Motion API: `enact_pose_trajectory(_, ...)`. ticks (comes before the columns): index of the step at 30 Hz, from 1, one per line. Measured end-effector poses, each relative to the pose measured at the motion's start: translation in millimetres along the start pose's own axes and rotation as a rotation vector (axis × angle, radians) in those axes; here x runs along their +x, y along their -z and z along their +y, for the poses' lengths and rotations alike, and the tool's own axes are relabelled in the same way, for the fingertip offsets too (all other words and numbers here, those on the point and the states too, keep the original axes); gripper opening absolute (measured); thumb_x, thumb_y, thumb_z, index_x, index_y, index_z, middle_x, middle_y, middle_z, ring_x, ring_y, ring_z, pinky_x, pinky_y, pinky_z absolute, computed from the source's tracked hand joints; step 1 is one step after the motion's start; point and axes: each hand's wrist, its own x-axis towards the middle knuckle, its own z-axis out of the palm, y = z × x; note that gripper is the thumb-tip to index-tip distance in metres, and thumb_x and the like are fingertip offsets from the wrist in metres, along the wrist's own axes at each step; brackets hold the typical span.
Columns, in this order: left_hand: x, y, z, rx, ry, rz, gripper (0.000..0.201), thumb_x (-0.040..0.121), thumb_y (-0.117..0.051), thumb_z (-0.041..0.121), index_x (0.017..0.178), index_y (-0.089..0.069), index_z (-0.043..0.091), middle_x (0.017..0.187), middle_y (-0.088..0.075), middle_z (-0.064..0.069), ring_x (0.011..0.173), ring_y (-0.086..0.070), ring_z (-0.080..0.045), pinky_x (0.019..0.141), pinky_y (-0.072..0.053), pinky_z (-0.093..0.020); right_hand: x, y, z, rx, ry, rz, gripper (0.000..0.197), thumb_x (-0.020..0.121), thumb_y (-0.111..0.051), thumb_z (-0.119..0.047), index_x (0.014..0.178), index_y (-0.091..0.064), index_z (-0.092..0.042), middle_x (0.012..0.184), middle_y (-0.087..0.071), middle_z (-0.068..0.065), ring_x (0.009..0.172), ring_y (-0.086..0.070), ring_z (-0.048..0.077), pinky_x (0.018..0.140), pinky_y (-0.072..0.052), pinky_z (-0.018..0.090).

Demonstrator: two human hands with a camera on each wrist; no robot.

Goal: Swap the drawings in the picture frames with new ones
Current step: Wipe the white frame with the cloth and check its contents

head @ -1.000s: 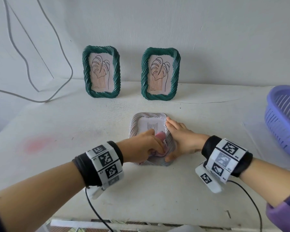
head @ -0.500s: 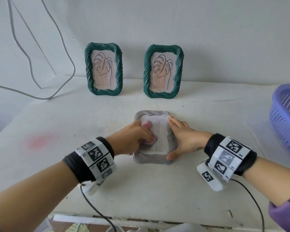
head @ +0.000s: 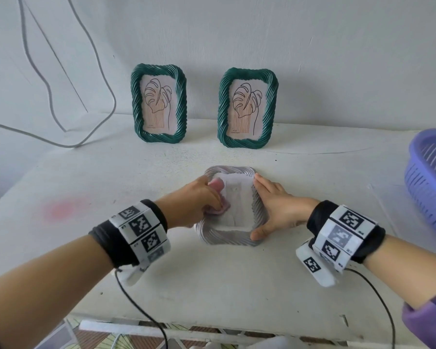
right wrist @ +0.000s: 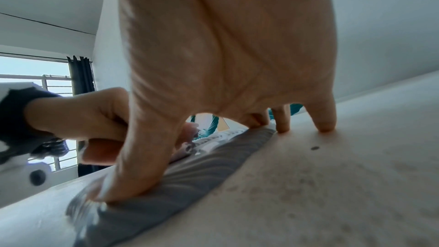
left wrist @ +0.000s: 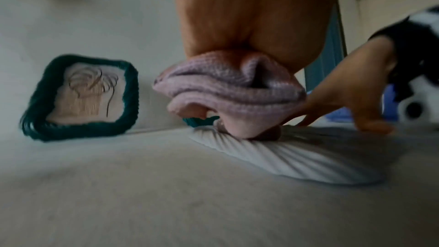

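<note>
A silver twisted-rim picture frame [head: 227, 239] lies flat on the white table, with a pale sheet showing inside it. My left hand [head: 199, 197] grips a bunched pink cloth [head: 217, 183] and presses it on the upper left of the frame's pane; the cloth [left wrist: 228, 89] bulges out under the fingers in the left wrist view. My right hand [head: 275, 205] rests on the frame's right side, fingers straight along the rim. Its thumb [right wrist: 142, 157] presses the near right corner of the frame [right wrist: 190, 185]. Two green frames [head: 136, 102] [head: 223, 107] with leaf drawings stand against the wall.
A purple plastic basket [head: 423, 182] sits at the table's right edge. A grey cable [head: 111, 96] hangs down the wall at the left. A faint pink stain [head: 61, 210] marks the table left of my left wrist. The table's front edge is near my forearms.
My left hand has slid the pink cloth from the frame's near middle up to its upper left. The right hand has kept its place on the right rim.
</note>
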Motion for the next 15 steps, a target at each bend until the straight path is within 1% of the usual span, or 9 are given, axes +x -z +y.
enact_pose_trajectory(1, -5, -5, 2, -0.056, -0.022, -0.015, 0.025, 0.087, -0.054, 0.005, 0.101, -0.071, 0.017, 0.110, -0.065, -0.006, 0.083, -0.040, -0.012, 0.073, -0.039, -0.010, 0, 0, 0, 0.003, -0.002, -0.002, 0.137, 0.061, -0.075, -0.059, 0.143, 0.022, -0.008, 0.152, 0.030, 0.000, 0.143, 0.014, 0.021, 0.119, -0.005, 0.036)
enact_pose_trajectory(2, -12, -8, 4, -0.093, -0.040, -0.033, 0.027, 0.086, -0.055, 0.004, 0.100, -0.071, 0.020, 0.108, -0.066, -0.004, 0.083, -0.043, -0.012, 0.074, -0.048, -0.020, 1, 0, 0, 0.006, -0.002, -0.004, 0.137, 0.060, -0.075, -0.058, 0.143, 0.022, -0.008, 0.151, 0.030, -0.001, 0.143, 0.015, 0.021, 0.119, -0.006, 0.037)
enact_pose_trajectory(3, -16, -9, 4, -0.104, -0.042, -0.051, 0.029, 0.086, -0.055, 0.002, 0.100, -0.071, 0.022, 0.108, -0.066, -0.001, 0.084, -0.044, -0.009, 0.077, -0.049, -0.026, 1, 0, 0, 0.006, 0.000, -0.004, 0.138, 0.060, -0.076, -0.058, 0.143, 0.022, -0.009, 0.152, 0.030, -0.002, 0.143, 0.015, 0.021, 0.119, -0.006, 0.038)
enact_pose_trajectory(4, -20, -10, 2, -0.090, -0.038, -0.068, 0.032, 0.085, -0.054, -0.001, 0.102, -0.071, 0.021, 0.109, -0.067, 0.002, 0.086, -0.041, -0.005, 0.080, -0.046, -0.024, 1, 0, 0, 0.003, 0.003, -0.004, 0.138, 0.059, -0.076, -0.058, 0.144, 0.022, -0.009, 0.152, 0.030, -0.002, 0.143, 0.015, 0.021, 0.119, -0.007, 0.039)
enact_pose_trajectory(5, -21, -8, 0, -0.064, -0.037, -0.069, 0.035, 0.084, -0.053, -0.004, 0.103, -0.071, 0.019, 0.109, -0.068, 0.005, 0.086, -0.038, -0.003, 0.080, -0.042, -0.021, 1, 0, 0, -0.001, 0.006, -0.005, 0.138, 0.060, -0.076, -0.058, 0.144, 0.022, -0.010, 0.152, 0.030, -0.003, 0.143, 0.015, 0.021, 0.119, -0.007, 0.040)
enact_pose_trajectory(8, -16, 3, -9, 0.049, -0.019, -0.025, 0.036, 0.082, -0.053, -0.007, 0.106, -0.069, 0.015, 0.110, -0.068, 0.008, 0.090, -0.038, -0.011, 0.080, -0.040, -0.025, 2, 0, 0, -0.010, 0.007, -0.014, 0.136, 0.061, -0.075, -0.058, 0.143, 0.022, -0.010, 0.152, 0.030, -0.002, 0.143, 0.015, 0.023, 0.119, -0.007, 0.041)
enact_pose_trajectory(10, -10, 10, -16, 0.082, 0.032, 0.031, 0.036, 0.083, -0.052, -0.007, 0.107, -0.069, 0.014, 0.111, -0.068, 0.008, 0.089, -0.037, -0.013, 0.078, -0.040, -0.026, 2, 0, 0, -0.018, 0.005, -0.019, 0.135, 0.062, -0.075, -0.058, 0.144, 0.021, -0.009, 0.152, 0.029, -0.002, 0.143, 0.015, 0.024, 0.119, -0.007, 0.041)
enact_pose_trajectory(12, -2, 12, -21, 0.079, 0.080, 0.051, 0.037, 0.084, -0.051, -0.007, 0.109, -0.068, 0.015, 0.112, -0.067, 0.007, 0.087, -0.034, -0.013, 0.076, -0.040, -0.028, 2, 0, 0, -0.026, 0.004, -0.023, 0.135, 0.062, -0.074, -0.058, 0.144, 0.021, -0.009, 0.152, 0.029, 0.000, 0.143, 0.014, 0.025, 0.119, -0.007, 0.041)
enact_pose_trajectory(15, 13, 16, -28, 0.052, 0.163, 0.064, 0.038, 0.087, -0.049, -0.004, 0.112, -0.066, 0.018, 0.112, -0.064, -0.001, 0.086, -0.034, -0.016, 0.076, -0.038, -0.026, 2, 1, 0, -0.034, 0.003, -0.024, 0.134, 0.062, -0.074, -0.058, 0.144, 0.020, -0.009, 0.153, 0.027, 0.001, 0.143, 0.013, 0.024, 0.119, -0.007, 0.041)
